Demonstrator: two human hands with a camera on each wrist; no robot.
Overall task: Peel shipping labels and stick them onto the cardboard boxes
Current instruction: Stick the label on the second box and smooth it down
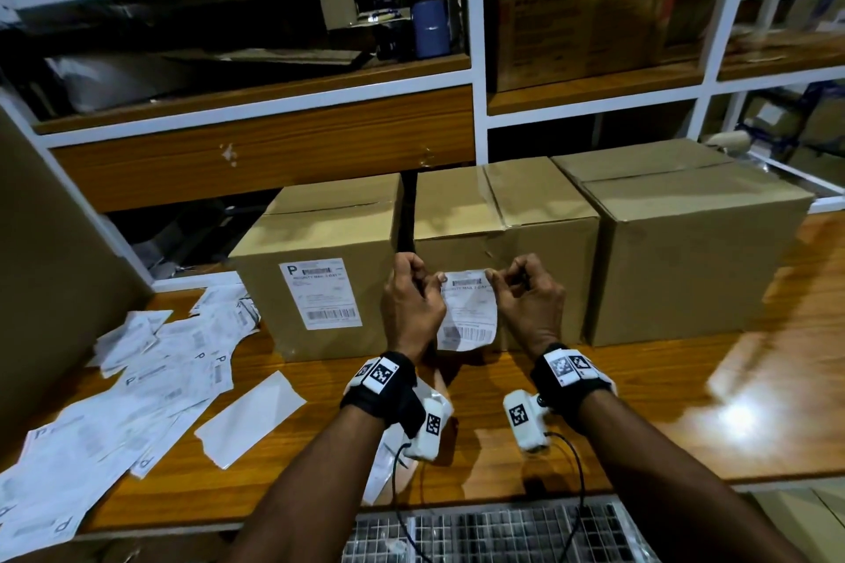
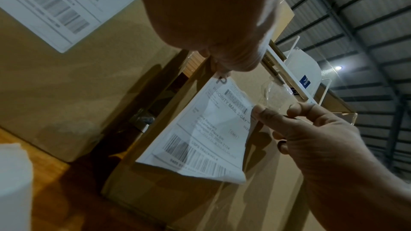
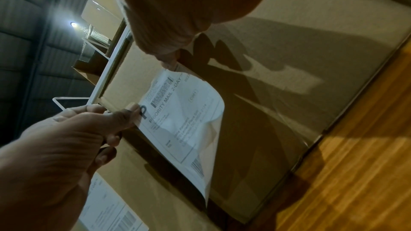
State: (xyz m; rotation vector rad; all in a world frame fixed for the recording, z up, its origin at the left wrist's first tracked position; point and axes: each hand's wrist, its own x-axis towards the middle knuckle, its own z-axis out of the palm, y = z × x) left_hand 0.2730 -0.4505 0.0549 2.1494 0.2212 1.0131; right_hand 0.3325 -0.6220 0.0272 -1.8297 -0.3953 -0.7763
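Note:
Three cardboard boxes stand in a row on the wooden table. The left box [image 1: 320, 215] carries a stuck shipping label [image 1: 321, 293] [image 2: 55, 6] on its front. In front of the middle box [image 1: 539, 215] [image 2: 200, 203] [image 3: 300, 59] hangs a white shipping label [image 1: 468, 311] [image 2: 211, 129] [image 3: 189, 120]. My left hand [image 1: 438, 279] [image 2: 222, 72] [image 3: 133, 111] pinches its top left corner. My right hand [image 1: 491, 274] [image 2: 255, 111] [image 3: 171, 62] pinches its top right corner. The label's lower part curls away from the box front. The right box [image 1: 686, 251] has a bare front.
A heap of loose labels and backing sheets [image 1: 137, 379] covers the table's left side, with a blank white strip [image 1: 249, 418] nearer me. White-framed shelves [image 1: 475, 59] rise behind the boxes. A tall cardboard sheet [image 1: 45, 265] leans at far left. A metal grate [image 1: 494, 535] lies below the table's edge.

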